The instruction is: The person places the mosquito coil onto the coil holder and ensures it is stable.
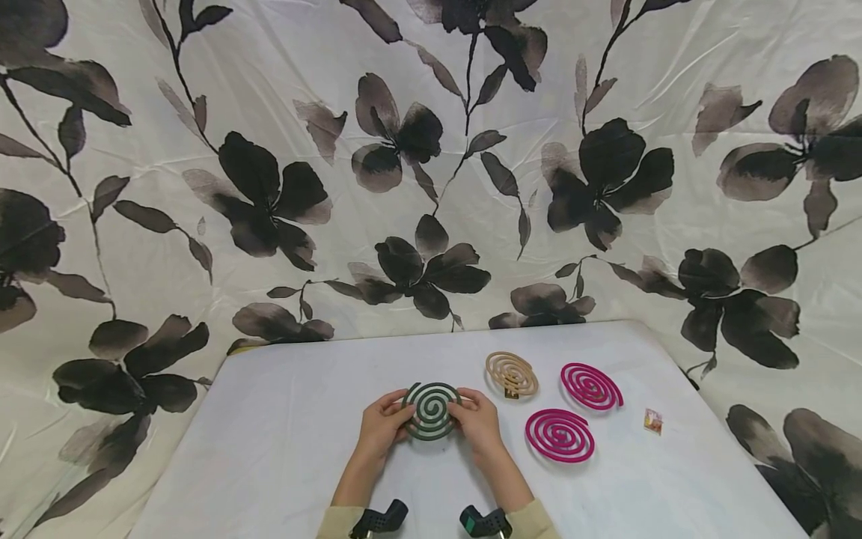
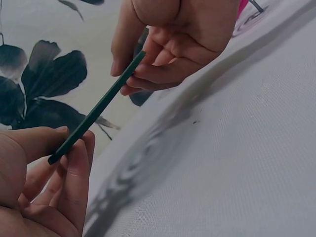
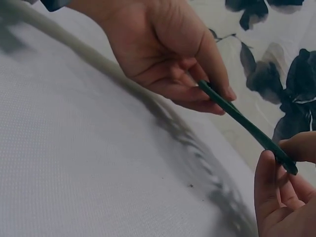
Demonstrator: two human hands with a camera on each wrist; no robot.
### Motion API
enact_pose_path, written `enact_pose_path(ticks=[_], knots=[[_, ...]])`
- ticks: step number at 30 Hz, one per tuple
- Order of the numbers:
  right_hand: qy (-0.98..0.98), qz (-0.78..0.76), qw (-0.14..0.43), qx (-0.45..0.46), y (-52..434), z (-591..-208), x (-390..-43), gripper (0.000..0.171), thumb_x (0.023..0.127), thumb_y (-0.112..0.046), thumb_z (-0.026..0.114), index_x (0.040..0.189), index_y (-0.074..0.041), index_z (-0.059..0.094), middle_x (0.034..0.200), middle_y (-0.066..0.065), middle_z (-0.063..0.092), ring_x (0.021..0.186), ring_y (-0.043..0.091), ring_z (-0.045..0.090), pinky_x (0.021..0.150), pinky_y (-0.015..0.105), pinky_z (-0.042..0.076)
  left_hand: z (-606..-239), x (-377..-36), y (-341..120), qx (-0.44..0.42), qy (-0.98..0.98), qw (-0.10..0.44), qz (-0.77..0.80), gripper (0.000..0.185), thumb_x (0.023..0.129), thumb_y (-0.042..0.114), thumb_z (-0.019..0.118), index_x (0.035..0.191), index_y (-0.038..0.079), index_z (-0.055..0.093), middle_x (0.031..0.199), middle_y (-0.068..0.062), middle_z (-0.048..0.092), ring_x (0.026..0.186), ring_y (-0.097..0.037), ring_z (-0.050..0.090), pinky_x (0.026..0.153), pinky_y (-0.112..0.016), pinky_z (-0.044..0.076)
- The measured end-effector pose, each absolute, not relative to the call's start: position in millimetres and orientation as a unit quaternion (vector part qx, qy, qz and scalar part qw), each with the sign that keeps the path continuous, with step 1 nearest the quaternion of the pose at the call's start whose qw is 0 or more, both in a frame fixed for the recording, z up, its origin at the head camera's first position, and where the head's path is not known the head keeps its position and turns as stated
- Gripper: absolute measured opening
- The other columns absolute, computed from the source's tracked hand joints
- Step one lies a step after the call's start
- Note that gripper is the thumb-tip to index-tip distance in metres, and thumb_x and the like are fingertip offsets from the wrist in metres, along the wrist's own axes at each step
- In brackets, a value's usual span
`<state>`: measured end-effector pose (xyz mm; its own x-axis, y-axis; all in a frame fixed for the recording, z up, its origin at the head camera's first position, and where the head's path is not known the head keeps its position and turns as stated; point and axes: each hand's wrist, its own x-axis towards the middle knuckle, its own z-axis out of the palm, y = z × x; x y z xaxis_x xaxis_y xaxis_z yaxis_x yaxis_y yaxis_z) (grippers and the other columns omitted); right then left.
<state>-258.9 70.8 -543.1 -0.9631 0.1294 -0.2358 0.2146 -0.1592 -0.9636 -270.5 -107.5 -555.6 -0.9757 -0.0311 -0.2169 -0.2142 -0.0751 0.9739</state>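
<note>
Green coil [image 1: 432,409] pinched edgewise, left hand [image 1: 381,428], right hand [image 1: 479,424], lifted off table [image 1: 283,449]

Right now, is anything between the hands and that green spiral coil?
No. Both hands already hold the green mosquito coil by its edges: the left hand pinches one side and the right hand the other. It is lifted off the white table, with nothing between fingers and coil.

head view bright, edges warped; wrist views dim.

Two pink coils [image 1: 591,385] [image 1: 560,435], a beige coil [image 1: 512,373], and a small packet [image 1: 652,421] on the white table [image 1: 283,434]
</note>
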Motion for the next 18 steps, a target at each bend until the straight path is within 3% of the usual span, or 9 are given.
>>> enact_pose_path(ticks=[6, 18], knots=[[0.642, -0.753, 0.017, 0.144, 73.7, -542.2, -255.6, 0.036, 0.075, -0.007, 0.067, 0.106, 0.001, 0.05, 0.084, 0.006, 0.062, 0.064, 0.012, 0.056, 0.053, 0.025, 0.044, -553.7, -270.5, -104.6, -0.095, 0.685, 0.074, 0.718, 0.047, 0.069, 0.022, 0.074, 0.112, 0.014, 0.058, 0.089, -0.008, 0.064, 0.064, -0.014, 0.059, 0.049, -0.025, 0.047], [0.61, -0.782, 0.044, 0.118, 82.3, -538.5, -247.6, 0.044, 0.077, -0.003, 0.062, 0.119, 0.001, 0.048, 0.086, 0.008, 0.06, 0.06, 0.011, 0.056, 0.047, 0.024, 0.046, -553.2, -266.5, -95.3, -0.095, 0.67, 0.064, 0.733, 0.049, 0.068, 0.019, 0.075, 0.112, 0.008, 0.057, 0.089, -0.009, 0.064, 0.068, -0.014, 0.059, 0.053, -0.023, 0.046]])
